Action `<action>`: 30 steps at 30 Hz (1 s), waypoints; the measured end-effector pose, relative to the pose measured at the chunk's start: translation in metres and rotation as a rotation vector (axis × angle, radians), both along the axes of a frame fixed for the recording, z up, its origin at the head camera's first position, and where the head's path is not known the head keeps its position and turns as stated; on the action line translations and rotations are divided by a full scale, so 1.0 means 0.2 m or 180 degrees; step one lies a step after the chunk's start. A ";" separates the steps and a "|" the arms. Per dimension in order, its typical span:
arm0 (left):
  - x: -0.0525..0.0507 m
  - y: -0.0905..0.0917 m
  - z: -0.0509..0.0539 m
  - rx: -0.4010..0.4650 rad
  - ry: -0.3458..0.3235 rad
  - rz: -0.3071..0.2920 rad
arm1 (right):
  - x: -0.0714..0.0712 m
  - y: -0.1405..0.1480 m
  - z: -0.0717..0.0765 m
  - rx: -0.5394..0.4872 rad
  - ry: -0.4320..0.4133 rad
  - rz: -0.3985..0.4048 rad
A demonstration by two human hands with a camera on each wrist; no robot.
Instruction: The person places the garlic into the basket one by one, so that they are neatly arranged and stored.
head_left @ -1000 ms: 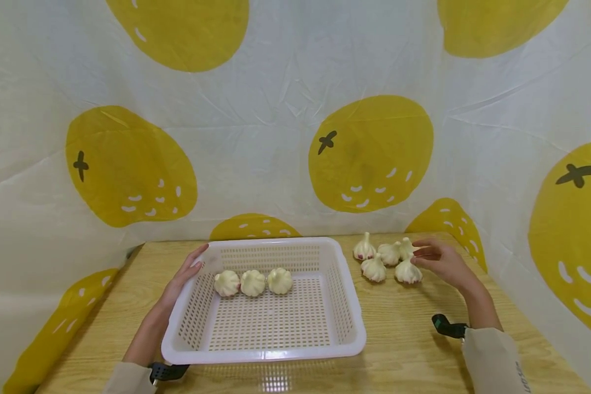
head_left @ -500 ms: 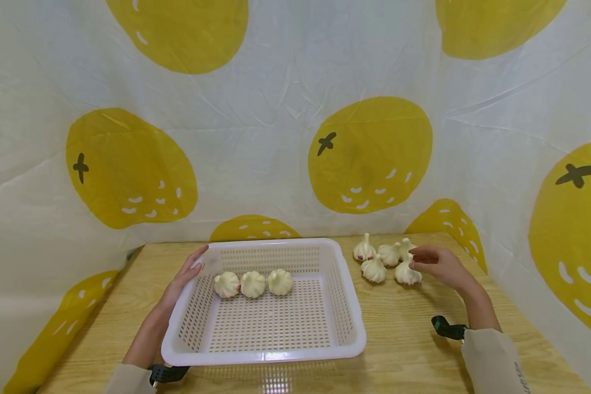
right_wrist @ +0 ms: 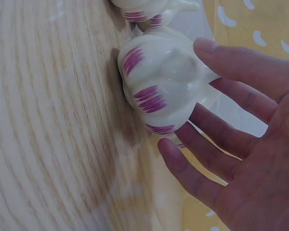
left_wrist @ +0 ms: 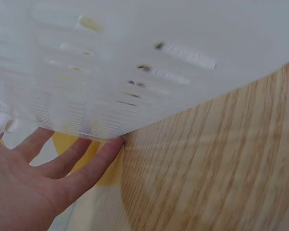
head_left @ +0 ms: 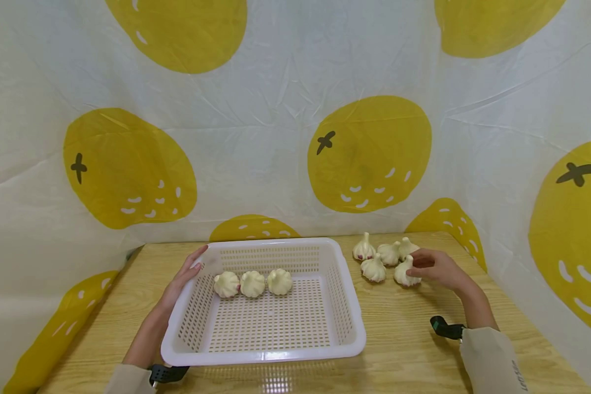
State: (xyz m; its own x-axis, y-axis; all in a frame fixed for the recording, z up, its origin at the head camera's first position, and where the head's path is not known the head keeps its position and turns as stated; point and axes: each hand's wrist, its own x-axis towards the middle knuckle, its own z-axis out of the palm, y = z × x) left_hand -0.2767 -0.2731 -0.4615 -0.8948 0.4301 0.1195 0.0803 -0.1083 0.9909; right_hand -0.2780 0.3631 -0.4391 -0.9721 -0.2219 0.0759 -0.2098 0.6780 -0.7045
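I have the left hand [head_left: 181, 277] against the far-left corner of a white basket [head_left: 263, 355], its fingers straight along the outer wall rather than curled, presumably to steady the basket where it sits on the bench [head_left: 399, 345], left of the right edge and close to the far one. Inside, three garlic bulbs [head_left: 253, 284] sit in a row in the far half of the basket, starting by its left wall; lined up so closely, they appear set in order rather than dropped, with bare floor before them and to their right. Toward the bench's far-right corner, four garlic heads [head_left: 373, 269] stand bunched, necks up, likely because their broad bases hold them steady. The nearest on that side, a purple-streaked bulb [head_left: 402, 276], stands on the wood with my right hand [head_left: 440, 268] around it, thumb by the neck and fingers spread long behind and beneath; I judge the grip incomplete, and I cannot tell how firmly anything touches. Coming in from the right edge seems to keep that arm clear of the others. Against the frame half a second earlier, the right hand has slipped slightly lower and further around its bulb, its thumb now in front of the garlic; the left hand, the basket and the row inside are essentially unchanged.
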 end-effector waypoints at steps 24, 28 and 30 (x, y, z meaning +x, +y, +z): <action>0.00 0.00 0.00 0.0028 0.0015 -0.0026 | 0.01 0.00 -0.01 -0.0076 -0.0392 0.0272; 0.00 0.00 0.00 0.0036 0.0030 -0.0046 | 0.00 0.00 -0.01 -0.0146 -0.0468 0.0306; -0.01 0.00 -0.01 0.0055 0.0045 -0.0056 | 0.00 0.00 -0.02 -0.0210 -0.0516 0.0337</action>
